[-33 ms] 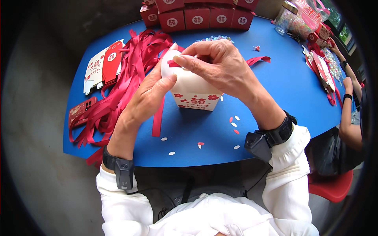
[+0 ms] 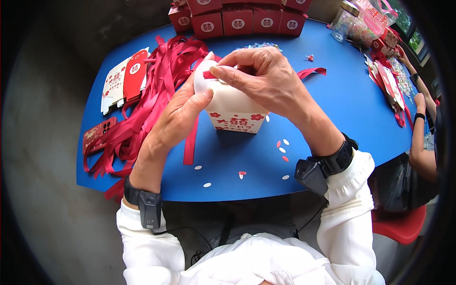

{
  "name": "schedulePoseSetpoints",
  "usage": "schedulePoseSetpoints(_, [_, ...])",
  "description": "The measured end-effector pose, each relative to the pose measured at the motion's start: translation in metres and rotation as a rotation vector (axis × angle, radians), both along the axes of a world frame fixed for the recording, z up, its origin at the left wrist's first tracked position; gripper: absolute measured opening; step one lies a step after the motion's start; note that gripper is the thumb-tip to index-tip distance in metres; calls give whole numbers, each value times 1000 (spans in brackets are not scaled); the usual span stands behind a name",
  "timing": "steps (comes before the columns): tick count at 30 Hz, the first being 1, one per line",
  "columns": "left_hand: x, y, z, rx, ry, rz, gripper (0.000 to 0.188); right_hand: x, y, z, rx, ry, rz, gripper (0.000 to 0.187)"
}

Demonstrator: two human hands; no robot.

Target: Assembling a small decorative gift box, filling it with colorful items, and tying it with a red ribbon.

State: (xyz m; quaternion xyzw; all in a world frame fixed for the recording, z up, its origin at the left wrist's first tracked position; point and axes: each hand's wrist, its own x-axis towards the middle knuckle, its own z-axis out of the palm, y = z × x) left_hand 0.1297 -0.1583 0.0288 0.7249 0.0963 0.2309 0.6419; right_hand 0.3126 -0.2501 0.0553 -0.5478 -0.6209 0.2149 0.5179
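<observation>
Hands (image 2: 223, 90) arched — pinching ribbon (image 2: 209, 74) atop box (image 2: 237, 111)

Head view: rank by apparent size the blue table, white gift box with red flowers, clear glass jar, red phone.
1. blue table
2. white gift box with red flowers, partly covered by both hands
3. clear glass jar and red phone: look alike, and the jar sits farther away, so unranked.
</observation>
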Motion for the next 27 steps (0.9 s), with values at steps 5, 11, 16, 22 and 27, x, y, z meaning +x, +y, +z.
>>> schedulePoseSetpoints(5, [0, 2, -4, -1, 0, -2, 70, -3, 2, -3, 25, -59, -73, 19])
schedulePoseSetpoints(11, [0, 0, -2, 71, 38, 12, 67, -5, 5, -6, 84, -10, -64, 18])
schedulePoseSetpoints(16, [-2, 3, -5, 190, 52, 41, 62, -8, 11, -12, 142, -106, -72, 13])
schedulePoseSetpoints(22, [-3, 1, -3, 329, 44, 67, 58, -11, 13, -11, 255, -218, -85, 11])
schedulePoseSetpoints(27, [-5, 0, -1, 432, 30, 113, 55, -12, 13, -7, 265, -232, -80, 14])
